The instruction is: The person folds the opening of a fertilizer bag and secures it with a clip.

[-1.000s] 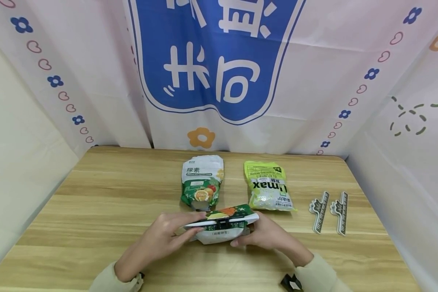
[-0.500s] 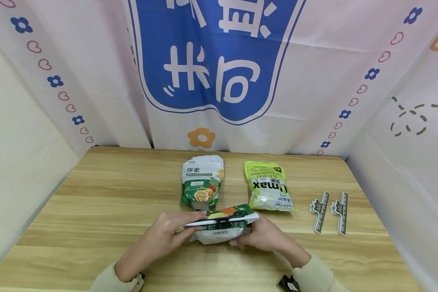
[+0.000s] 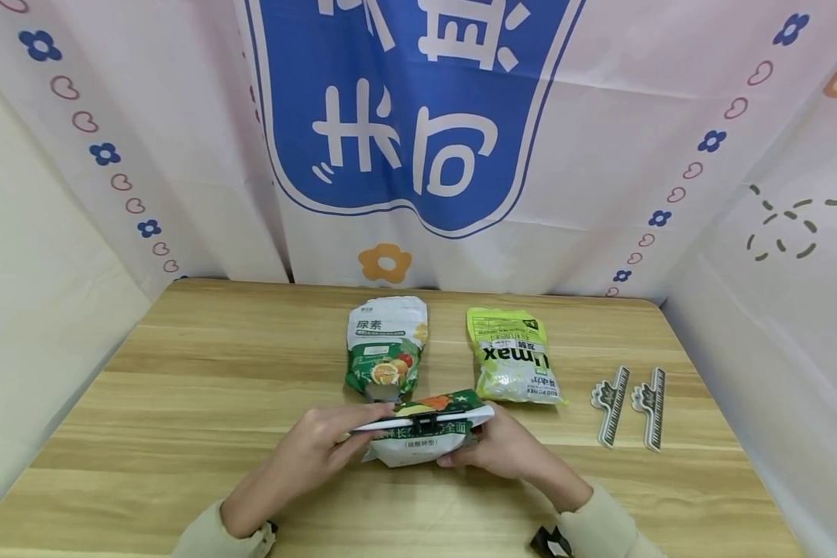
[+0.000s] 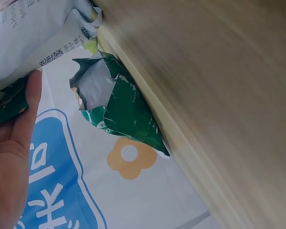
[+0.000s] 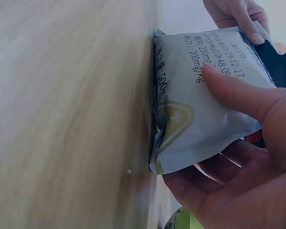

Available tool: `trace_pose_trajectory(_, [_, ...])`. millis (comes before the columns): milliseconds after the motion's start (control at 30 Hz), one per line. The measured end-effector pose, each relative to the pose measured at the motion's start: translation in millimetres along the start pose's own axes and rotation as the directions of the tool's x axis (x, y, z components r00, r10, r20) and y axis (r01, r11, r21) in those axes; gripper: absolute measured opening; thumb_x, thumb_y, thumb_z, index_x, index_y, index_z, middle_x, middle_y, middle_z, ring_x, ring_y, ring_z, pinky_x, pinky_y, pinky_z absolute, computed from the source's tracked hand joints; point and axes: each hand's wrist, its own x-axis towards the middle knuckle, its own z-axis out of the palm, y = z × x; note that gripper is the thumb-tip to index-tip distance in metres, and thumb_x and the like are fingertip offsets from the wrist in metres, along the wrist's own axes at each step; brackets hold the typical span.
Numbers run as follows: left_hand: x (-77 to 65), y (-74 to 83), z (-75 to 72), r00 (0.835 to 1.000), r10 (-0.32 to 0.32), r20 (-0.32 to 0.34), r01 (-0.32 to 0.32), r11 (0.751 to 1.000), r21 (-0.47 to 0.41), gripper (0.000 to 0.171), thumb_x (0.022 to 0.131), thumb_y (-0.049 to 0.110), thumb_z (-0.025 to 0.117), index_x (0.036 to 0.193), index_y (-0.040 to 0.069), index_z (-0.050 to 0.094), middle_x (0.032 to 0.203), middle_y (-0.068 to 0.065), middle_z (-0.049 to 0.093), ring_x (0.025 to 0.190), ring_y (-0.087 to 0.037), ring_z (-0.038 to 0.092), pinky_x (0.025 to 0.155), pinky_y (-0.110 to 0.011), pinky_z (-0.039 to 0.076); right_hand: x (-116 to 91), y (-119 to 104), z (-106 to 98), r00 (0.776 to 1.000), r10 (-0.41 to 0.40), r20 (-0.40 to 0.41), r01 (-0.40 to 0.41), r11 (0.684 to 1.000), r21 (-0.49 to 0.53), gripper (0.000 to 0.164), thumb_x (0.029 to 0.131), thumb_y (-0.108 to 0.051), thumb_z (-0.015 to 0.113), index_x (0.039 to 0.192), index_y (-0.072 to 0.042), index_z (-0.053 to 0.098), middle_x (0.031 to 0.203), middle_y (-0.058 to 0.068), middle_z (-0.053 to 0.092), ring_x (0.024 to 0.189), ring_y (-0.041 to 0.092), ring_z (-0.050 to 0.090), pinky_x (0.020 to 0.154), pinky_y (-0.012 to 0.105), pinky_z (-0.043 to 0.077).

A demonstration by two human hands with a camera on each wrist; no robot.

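Note:
In the head view a white and green fertilizer pouch (image 3: 421,452) stands near the table's front middle, its top folded over. A long clip (image 3: 428,423) with a black middle lies across that fold. My left hand (image 3: 315,440) pinches the left end of the clip and fold between fingers and thumb. At the pouch's right side my right hand (image 3: 505,449) grips its body; the right wrist view shows the thumb on the printed face and the fingers under the other side. That view has the pouch's bottom edge (image 5: 155,119) right at the tabletop.
Behind the held pouch lies another white-green pouch (image 3: 387,349) with an opened end. A lime-green bag (image 3: 514,356) lies right of it. Two piano-pattern clips (image 3: 612,407) lie side by side at the table's right. A printed curtain (image 3: 586,178) hangs behind the table.
The clip sits slightly higher and a little more of the pouch's green lettering shows below it. Both hands keep their grip, and the right forearm has shifted slightly left.

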Motion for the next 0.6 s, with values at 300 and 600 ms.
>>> trace_pose_trajectory(300, [0.5, -1.3, 0.3, 0.999, 0.042, -0.028, -0.042, 0.999, 0.011, 0.045, 0.084, -0.002, 0.082, 0.126, 0.01, 0.076, 0.121, -0.006, 0.08, 0.102, -0.02, 0.08, 0.085, -0.022, 0.063, -1.3, -2.5, -0.5, 1.0, 0.011, -0.022, -0.01, 1.0, 0.024, 0.06, 0.075, -0.021, 0.097, 0.13, -0.017, 0.072, 0.127, 0.001, 0.076, 0.121, 0.02, 0.068, 0.11, 0.042, 0.051])
trace_pose_trajectory(600, [2.3, -2.0, -3.0, 0.997, 0.065, -0.049, -0.064, 0.998, 0.004, 0.045, 0.082, -0.004, 0.083, 0.124, 0.01, 0.077, 0.119, -0.005, 0.08, 0.1, -0.02, 0.08, 0.085, -0.018, 0.061, -2.7, -2.9, 0.7, 1.0, 0.002, -0.031, -0.001, 1.0, 0.025, 0.061, 0.074, -0.025, 0.097, 0.13, -0.023, 0.072, 0.126, -0.004, 0.076, 0.119, 0.015, 0.069, 0.108, 0.035, 0.053])
